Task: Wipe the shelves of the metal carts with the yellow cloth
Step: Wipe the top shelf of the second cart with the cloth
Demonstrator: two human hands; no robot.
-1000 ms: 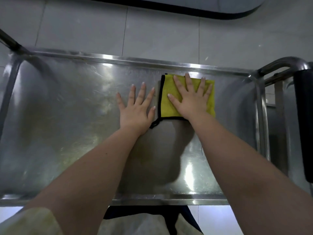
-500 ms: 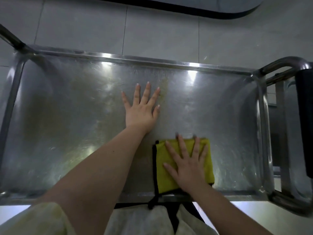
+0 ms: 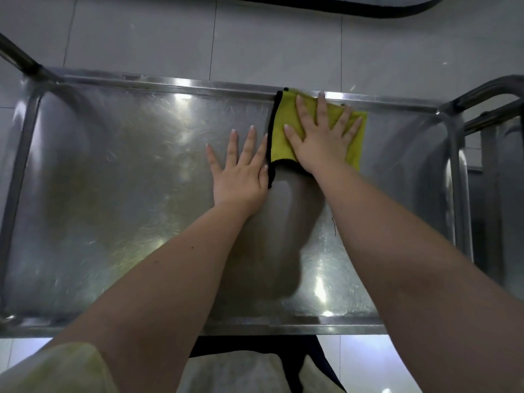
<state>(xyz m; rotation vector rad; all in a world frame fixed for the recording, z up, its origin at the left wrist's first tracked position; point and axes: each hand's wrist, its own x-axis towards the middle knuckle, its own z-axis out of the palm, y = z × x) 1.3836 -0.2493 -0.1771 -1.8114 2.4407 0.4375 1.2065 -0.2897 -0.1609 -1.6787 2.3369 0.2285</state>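
The yellow cloth (image 3: pixel 279 137), edged in black, lies folded against the far rim of the metal cart's top shelf (image 3: pixel 113 180), right of centre. My right hand (image 3: pixel 321 140) presses flat on the cloth with fingers spread, fingertips reaching the far rim. My left hand (image 3: pixel 239 177) rests flat on the bare steel just left of the cloth, fingers straight and spread.
The shelf has a raised rim all round; the near rim (image 3: pixel 283 329) runs by my body. A tubular cart handle (image 3: pixel 493 95) rises at the right end. A dark post (image 3: pixel 17 58) stands at the far left corner. Grey floor tiles (image 3: pixel 283 38) lie beyond.
My right hand has pushed the cloth from the shelf's near edge back up to the far rim. My left hand has stayed flat in about the same place.
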